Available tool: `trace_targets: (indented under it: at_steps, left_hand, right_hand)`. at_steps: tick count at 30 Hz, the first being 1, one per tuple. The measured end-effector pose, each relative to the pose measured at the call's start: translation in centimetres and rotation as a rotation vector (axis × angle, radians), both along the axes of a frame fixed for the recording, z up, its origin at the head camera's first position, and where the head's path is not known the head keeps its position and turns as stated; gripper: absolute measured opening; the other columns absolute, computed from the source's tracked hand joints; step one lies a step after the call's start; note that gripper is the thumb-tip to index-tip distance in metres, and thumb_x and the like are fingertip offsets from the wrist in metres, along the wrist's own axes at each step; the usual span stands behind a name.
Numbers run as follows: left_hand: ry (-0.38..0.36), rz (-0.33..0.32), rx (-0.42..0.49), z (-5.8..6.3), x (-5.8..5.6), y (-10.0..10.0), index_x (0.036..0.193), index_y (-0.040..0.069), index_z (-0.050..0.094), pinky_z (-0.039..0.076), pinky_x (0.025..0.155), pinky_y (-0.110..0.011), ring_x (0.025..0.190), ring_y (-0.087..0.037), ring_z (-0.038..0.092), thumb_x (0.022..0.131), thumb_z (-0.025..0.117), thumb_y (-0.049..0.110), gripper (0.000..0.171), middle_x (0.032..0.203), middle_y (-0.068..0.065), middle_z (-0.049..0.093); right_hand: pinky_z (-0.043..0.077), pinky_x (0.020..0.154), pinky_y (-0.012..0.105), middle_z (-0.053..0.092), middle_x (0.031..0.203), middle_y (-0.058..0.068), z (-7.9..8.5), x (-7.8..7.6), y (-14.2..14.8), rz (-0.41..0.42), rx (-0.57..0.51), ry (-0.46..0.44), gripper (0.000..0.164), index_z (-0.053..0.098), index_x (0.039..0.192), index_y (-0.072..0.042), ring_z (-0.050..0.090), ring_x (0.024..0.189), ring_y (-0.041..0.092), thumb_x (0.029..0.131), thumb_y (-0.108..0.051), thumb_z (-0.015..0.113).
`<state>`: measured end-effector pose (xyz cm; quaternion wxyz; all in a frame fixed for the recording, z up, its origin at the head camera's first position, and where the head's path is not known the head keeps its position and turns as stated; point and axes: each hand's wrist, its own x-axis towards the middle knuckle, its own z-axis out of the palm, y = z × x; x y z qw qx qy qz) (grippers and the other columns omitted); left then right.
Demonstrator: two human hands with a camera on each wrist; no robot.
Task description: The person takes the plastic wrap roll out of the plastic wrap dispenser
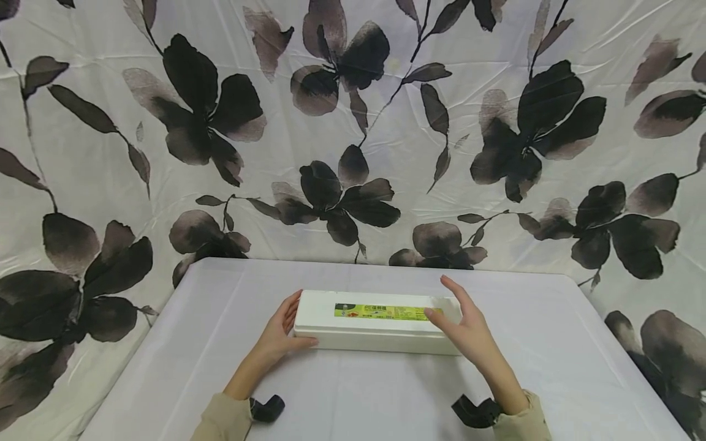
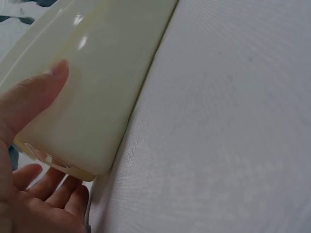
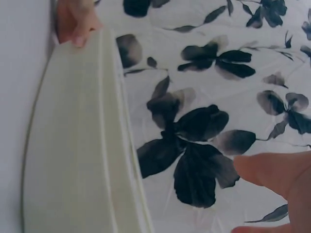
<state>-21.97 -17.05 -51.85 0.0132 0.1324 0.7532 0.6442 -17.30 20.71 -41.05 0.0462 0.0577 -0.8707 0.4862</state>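
Note:
A long white plastic box (image 1: pixel 380 341) with a fitted lid lies crosswise on the table, a yellow-green label (image 1: pixel 380 312) along its top. My left hand (image 1: pixel 281 334) grips the box's left end. Its thumb lies on the near side and its fingers are at the end face, as the left wrist view also shows. Over the right end, my right hand (image 1: pixel 471 331) is held with thumb and fingers spread wide. In the right wrist view, the right thumb (image 3: pixel 272 170) shows apart from the box (image 3: pixel 68 141).
The table (image 1: pixel 353 398) has a white cover. Behind it hangs a white cloth (image 1: pixel 419 141) printed with dark flowers. Black wrist mounts (image 1: pixel 477 411) sit by both beige sleeves (image 1: pixel 226 416).

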Motion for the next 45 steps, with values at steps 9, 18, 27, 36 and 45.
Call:
trace_targets:
  at_steps: [9,18,27,36,45]
  left_hand:
    - [0.005,0.000,-0.026,-0.8,0.2,-0.3,0.152,0.002,0.031,0.026,0.110,-0.013,0.146,-0.033,0.027,0.071,0.089,0.005,0.100,0.155,-0.020,0.033]
    - [-0.018,0.004,-0.044,-0.6,0.2,0.1,0.152,0.005,0.032,0.024,0.115,-0.023,0.146,-0.031,0.027,0.072,0.089,0.008,0.099,0.157,-0.018,0.032]
    - [-0.021,0.004,-0.066,-0.6,0.4,0.0,0.153,0.008,0.031,0.022,0.116,-0.026,0.147,-0.029,0.026,0.073,0.089,0.012,0.099,0.157,-0.016,0.032]
    - [-0.005,-0.003,-0.059,-0.6,0.4,0.0,0.154,0.006,0.029,0.023,0.108,-0.008,0.148,-0.031,0.024,0.073,0.089,0.012,0.100,0.158,-0.017,0.030]
    - [-0.009,-0.013,-0.086,-0.6,0.2,-0.1,0.154,0.006,0.028,0.023,0.118,-0.033,0.147,-0.031,0.026,0.073,0.089,0.014,0.102,0.157,-0.016,0.032]
  right_hand:
    - [0.027,0.113,0.064,0.037,0.156,0.010,0.3,-1.8,-2.8,0.091,0.039,-0.027,0.083,0.040,0.151,-0.018,0.027,0.146,0.036,0.081,-0.032,0.083]
    - [0.019,0.116,0.064,0.041,0.154,0.010,-1.4,-3.0,-4.7,0.180,0.094,-0.040,0.092,0.046,0.148,-0.018,0.014,0.147,0.044,0.070,-0.030,0.092]
    - [0.006,0.123,0.050,0.050,0.146,0.013,-1.9,-3.1,-5.8,0.251,0.195,0.051,0.097,0.049,0.145,-0.006,0.034,0.143,0.034,0.062,-0.024,0.096]
    - [0.018,0.120,0.054,0.053,0.143,0.011,-3.4,-3.3,-6.9,0.218,0.555,0.217,0.103,0.050,0.143,-0.007,0.043,0.137,0.032,0.057,-0.044,0.094]
    - [0.023,0.118,0.053,0.053,0.140,0.009,-3.8,-3.2,-7.6,0.177,0.708,0.278,0.105,0.048,0.144,-0.012,0.045,0.131,0.031,0.059,-0.052,0.092]
